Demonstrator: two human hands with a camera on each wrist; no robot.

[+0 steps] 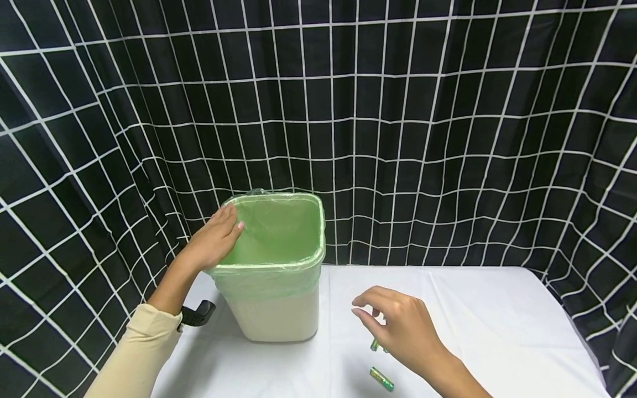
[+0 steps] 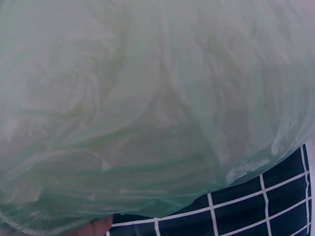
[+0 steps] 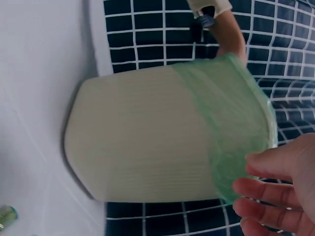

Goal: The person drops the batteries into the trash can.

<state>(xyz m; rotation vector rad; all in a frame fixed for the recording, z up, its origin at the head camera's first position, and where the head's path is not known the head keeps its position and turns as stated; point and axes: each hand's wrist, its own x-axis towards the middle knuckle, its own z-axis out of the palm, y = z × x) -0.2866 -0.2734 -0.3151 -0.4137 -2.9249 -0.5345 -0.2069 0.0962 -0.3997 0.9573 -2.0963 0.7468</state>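
Note:
A cream trash bin [image 1: 278, 315] stands upright on the white table, its mouth lined with a translucent green trash bag [image 1: 278, 218] folded over the rim. My left hand [image 1: 215, 235] holds the bin's left rim, thumb on the inside; only a bit of finger [image 2: 93, 228] shows past the bag in the left wrist view. Over the table, right of the bin, hovers my right hand [image 1: 398, 323] with loosely bent fingers and nothing visible between them. Beneath and near it lie small green-and-gold cylinders, perhaps batteries: one [image 1: 381, 378] shows fully, while others [image 1: 375, 345] are partly hidden by the hand.
A white cloth [image 1: 487, 315] covers the table. Black curtains with a white grid [image 1: 378, 138] hang behind it and along both sides. The bin stands at the table's left, close to the curtain.

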